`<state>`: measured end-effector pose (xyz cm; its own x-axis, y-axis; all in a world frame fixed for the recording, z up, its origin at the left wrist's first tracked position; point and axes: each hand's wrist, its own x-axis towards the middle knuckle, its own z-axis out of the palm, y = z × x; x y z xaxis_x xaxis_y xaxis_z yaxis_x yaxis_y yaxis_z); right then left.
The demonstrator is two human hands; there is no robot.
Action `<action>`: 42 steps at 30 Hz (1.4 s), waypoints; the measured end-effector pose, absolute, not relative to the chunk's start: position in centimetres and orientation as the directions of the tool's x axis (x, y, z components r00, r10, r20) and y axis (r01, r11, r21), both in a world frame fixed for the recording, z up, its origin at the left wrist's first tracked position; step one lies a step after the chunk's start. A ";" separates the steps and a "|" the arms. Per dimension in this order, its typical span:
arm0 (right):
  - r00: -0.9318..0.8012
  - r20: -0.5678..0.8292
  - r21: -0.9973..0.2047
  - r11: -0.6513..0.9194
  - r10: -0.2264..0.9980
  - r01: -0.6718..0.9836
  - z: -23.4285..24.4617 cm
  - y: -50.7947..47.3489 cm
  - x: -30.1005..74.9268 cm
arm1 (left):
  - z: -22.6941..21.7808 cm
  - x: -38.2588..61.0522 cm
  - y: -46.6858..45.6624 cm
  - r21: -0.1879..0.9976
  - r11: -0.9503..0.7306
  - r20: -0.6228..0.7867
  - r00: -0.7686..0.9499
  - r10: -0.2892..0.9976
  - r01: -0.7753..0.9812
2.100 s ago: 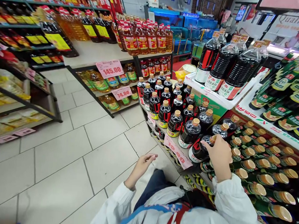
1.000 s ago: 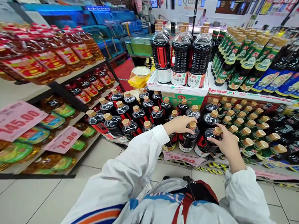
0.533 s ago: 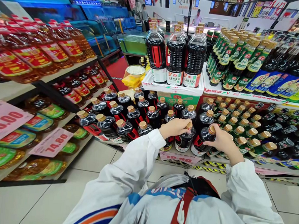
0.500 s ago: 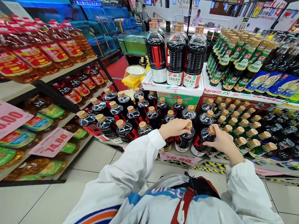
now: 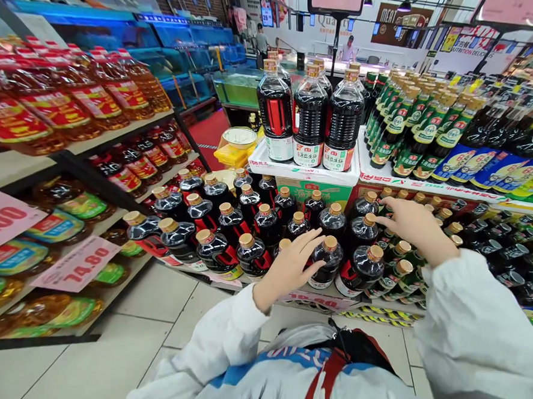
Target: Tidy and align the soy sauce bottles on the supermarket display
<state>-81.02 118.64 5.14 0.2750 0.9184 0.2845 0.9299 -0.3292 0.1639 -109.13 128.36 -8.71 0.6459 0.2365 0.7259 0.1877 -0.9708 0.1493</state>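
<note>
Dark soy sauce bottles with tan caps and red handles fill a low shelf in front of me. My left hand (image 5: 292, 266) hovers open with fingers spread, just left of a front-row bottle (image 5: 326, 262), holding nothing. My right hand (image 5: 412, 223) is raised over the back rows, fingers stretched toward a bottle cap (image 5: 370, 219), not gripping anything. Another front-row bottle (image 5: 362, 270) stands below it. White sleeves cover both my arms.
Large soy bottles (image 5: 310, 115) stand on a white tray (image 5: 302, 167) above. Green-labelled bottles (image 5: 415, 124) line the right shelves. Oil bottles (image 5: 87, 101) and pink price tags (image 5: 76, 262) fill the left racks. Tiled floor (image 5: 104, 346) lies at lower left. People stand far back.
Both hands have left the front-row bottle caps they were on. The left hand drew back and spread open; the right hand lifted toward the back rows. The camera tilted slightly.
</note>
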 end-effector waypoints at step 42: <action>0.047 -0.230 0.300 0.025 0.972 0.954 4.9 126.6 -77.5 | -9.1 -110.9 129.1 0.178 -0.968 0.784 0.568 0.248 0.177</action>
